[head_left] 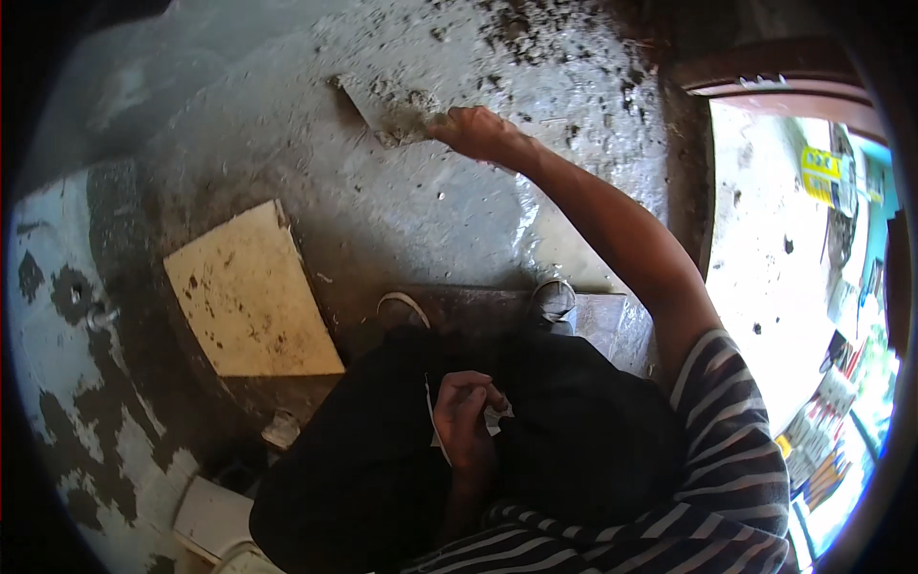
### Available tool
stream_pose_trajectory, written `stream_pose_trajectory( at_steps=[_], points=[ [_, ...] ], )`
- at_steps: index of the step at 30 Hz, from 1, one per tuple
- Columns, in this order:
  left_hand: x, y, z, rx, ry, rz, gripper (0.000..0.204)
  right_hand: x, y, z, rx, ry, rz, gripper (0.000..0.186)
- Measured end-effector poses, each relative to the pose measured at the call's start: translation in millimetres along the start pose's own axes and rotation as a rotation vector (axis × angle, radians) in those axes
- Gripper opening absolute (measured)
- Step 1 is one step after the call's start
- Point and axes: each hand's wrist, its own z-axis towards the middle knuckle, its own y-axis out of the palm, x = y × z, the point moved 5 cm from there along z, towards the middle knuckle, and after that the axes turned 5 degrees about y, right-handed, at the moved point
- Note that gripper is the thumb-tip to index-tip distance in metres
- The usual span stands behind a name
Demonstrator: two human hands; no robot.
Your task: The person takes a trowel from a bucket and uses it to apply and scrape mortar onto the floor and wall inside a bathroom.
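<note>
My right hand (pixel 478 132) reaches far forward with its fingers wrapped round a flat trowel (pixel 368 107). The wide blade is low against the wet grey floor, smeared with lumpy grey-brown mortar. Between my knees, my left hand (pixel 467 409) is closed, its fingers curled. A small white thing (pixel 501 417) shows beside and beneath it; whether the fingers grip it is hard to see. Scattered dark clumps (pixel 545 38) of mortar lie on the wet floor (pixel 430 230) ahead and to the right of the trowel.
A dirt-spotted yellowish board (pixel 253 292) lies left of my feet. My shoes (pixel 553 301) are at a low ledge (pixel 607 316). The wall (pixel 57 335) at left has patchy grey marks. A bright doorway opens at right, with a yellow-labelled container (pixel 824 177) beyond. A white container (pixel 206 517) stands lower left.
</note>
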Motion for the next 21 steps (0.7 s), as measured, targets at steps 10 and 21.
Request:
stream_pose_trajectory(
  at_steps=[10, 21],
  points=[
    [-12.5, 4.6, 7.4, -0.077, 0.013, 0.12, 0.02, 166.1, -64.6, -143.4, 0.191, 0.898, 0.747, 0.058],
    [-22.7, 12.1, 21.0, -0.186, -0.109, 0.149, 0.019, 44.9, -23.5, -349.3, 0.316, 1.348, 1.549, 0.015]
  ],
)
